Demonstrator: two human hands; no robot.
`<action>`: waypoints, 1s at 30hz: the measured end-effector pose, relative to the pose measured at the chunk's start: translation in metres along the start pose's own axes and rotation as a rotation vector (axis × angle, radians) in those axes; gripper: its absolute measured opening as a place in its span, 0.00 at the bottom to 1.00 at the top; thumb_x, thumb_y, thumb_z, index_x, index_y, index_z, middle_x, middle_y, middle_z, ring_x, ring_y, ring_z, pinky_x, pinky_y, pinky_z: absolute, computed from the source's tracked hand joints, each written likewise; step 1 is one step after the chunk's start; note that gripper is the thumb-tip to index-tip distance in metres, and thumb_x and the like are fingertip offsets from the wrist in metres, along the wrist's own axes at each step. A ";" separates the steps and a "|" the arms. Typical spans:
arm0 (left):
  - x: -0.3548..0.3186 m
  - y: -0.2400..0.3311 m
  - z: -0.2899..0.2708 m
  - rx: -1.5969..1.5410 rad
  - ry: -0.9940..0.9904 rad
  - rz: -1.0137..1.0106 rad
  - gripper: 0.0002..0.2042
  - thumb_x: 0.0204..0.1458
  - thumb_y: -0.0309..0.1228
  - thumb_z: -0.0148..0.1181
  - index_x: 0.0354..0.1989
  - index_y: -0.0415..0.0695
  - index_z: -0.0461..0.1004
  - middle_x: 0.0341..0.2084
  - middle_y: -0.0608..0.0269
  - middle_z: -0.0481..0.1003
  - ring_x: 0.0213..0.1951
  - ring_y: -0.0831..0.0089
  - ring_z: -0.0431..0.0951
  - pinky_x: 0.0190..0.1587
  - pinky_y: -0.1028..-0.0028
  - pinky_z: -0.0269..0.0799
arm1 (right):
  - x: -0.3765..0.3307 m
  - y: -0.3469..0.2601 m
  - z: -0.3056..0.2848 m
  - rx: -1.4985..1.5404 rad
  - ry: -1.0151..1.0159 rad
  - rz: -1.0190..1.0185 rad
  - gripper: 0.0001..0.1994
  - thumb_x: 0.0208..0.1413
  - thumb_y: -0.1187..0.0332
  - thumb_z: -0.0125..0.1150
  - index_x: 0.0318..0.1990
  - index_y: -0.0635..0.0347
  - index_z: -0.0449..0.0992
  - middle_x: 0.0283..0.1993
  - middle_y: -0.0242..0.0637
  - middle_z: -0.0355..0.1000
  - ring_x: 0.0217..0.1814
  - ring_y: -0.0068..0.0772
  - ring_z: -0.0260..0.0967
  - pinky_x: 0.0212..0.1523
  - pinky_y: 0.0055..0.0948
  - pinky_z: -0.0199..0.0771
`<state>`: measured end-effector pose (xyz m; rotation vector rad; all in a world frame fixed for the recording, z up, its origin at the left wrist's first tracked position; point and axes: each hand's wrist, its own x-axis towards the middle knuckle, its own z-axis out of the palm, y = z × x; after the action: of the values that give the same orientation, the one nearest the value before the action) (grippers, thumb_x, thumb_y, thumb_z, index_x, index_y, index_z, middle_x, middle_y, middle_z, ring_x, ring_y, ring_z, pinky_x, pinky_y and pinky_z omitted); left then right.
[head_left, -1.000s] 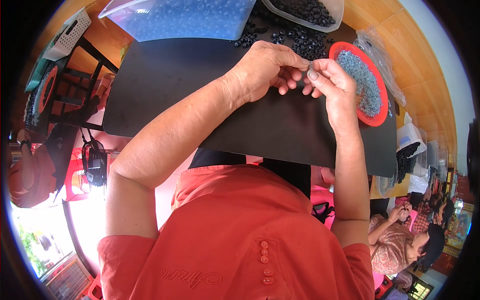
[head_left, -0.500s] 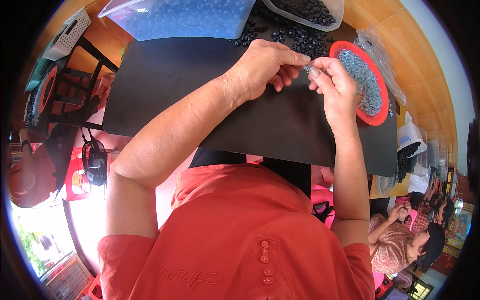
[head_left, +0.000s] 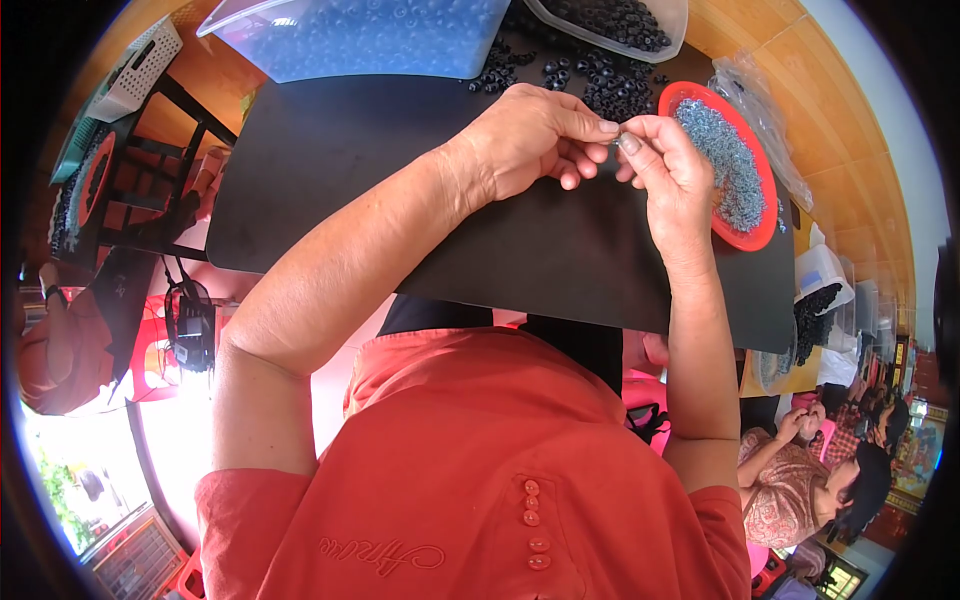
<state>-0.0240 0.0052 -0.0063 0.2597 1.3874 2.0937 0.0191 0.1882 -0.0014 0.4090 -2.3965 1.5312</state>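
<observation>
Above the dark table, my left hand (head_left: 535, 140) and my right hand (head_left: 672, 170) meet fingertip to fingertip. My right thumb and forefinger pinch a small shiny metal piece (head_left: 616, 139), mostly hidden by the fingertips. The left thumb and forefinger press together against it from the other side; whether they hold a second part is hidden. Beside my right hand lies a red plate (head_left: 762, 228) heaped with small silvery metal pieces (head_left: 730, 165). Just beyond the hands, small black round parts (head_left: 620, 92) lie loose on the table (head_left: 350, 170).
A clear tub of bluish-looking parts (head_left: 370, 40) and a clear container of black parts (head_left: 615, 25) stand at the far edge. A crumpled plastic bag (head_left: 765, 120) lies behind the plate. Another person (head_left: 790, 480) sits at the right, and another person's arm (head_left: 55, 320) shows at far left.
My left hand has shifted slightly, its thumb tip lower and its lower fingers further down. The metal piece is more covered by the fingertips. My right hand has barely moved.
</observation>
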 end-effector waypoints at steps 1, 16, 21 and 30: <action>0.001 0.000 0.000 -0.023 0.005 0.006 0.07 0.57 0.28 0.59 0.38 0.35 0.74 0.26 0.60 0.74 0.27 0.72 0.74 0.27 0.75 0.69 | 0.000 0.000 0.000 0.001 0.002 -0.001 0.04 0.60 0.73 0.57 0.39 0.64 0.74 0.31 0.30 0.73 0.30 0.18 0.69 0.29 0.20 0.71; -0.005 0.004 0.010 0.224 0.092 0.254 0.08 0.49 0.20 0.63 0.37 0.34 0.77 0.27 0.62 0.76 0.27 0.77 0.75 0.28 0.77 0.73 | 0.000 0.001 -0.001 0.175 -0.072 0.221 0.07 0.63 0.67 0.55 0.38 0.61 0.74 0.27 0.29 0.71 0.24 0.16 0.67 0.24 0.17 0.63; -0.007 -0.002 0.014 0.487 0.142 0.381 0.09 0.48 0.24 0.65 0.38 0.37 0.78 0.26 0.64 0.77 0.27 0.80 0.75 0.28 0.78 0.73 | 0.001 0.000 0.000 0.151 -0.062 0.231 0.08 0.64 0.66 0.54 0.37 0.62 0.73 0.26 0.29 0.70 0.23 0.16 0.66 0.23 0.17 0.63; -0.005 0.000 0.012 0.467 0.195 0.295 0.08 0.50 0.25 0.65 0.37 0.36 0.77 0.25 0.63 0.76 0.26 0.79 0.74 0.27 0.78 0.73 | 0.000 -0.006 0.002 0.133 -0.061 0.214 0.08 0.64 0.67 0.54 0.37 0.63 0.72 0.26 0.30 0.68 0.22 0.17 0.64 0.22 0.18 0.63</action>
<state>-0.0146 0.0116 0.0001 0.4838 2.0599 2.0341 0.0215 0.1841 0.0025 0.2345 -2.4601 1.8020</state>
